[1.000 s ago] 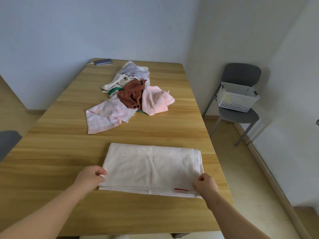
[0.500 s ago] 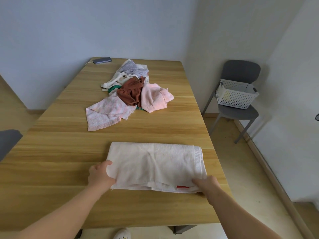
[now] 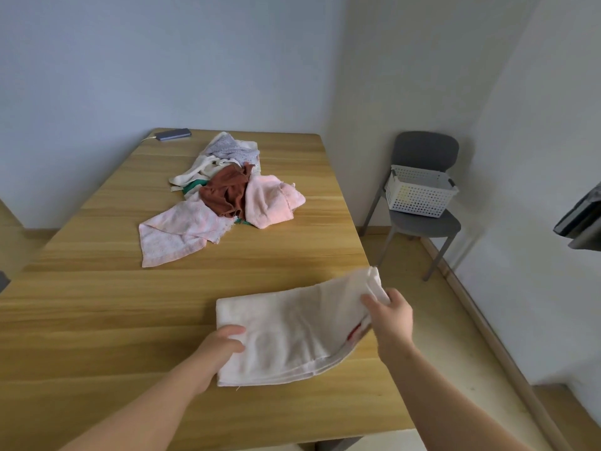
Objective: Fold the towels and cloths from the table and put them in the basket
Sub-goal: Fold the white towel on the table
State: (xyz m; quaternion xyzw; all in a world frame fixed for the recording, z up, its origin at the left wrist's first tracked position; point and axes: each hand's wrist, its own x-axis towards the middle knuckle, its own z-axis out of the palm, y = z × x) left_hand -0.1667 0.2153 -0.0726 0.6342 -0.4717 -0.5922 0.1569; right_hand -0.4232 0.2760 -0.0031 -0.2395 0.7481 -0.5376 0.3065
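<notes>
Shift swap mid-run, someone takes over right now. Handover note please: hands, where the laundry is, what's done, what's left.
Hands: the left hand grips the left edge of the white towel. The right hand grips its right end, which is raised off the table.
White towel: folded in layers, at the near right of the table.
Pile of cloths: unfolded, in the far middle of the table.
Basket: on the grey chair to the right of the table. No cloth shows in it.
Done: white towel partly folded.
Left: finish it, put it in the basket, then fold and put away the pile.
</notes>
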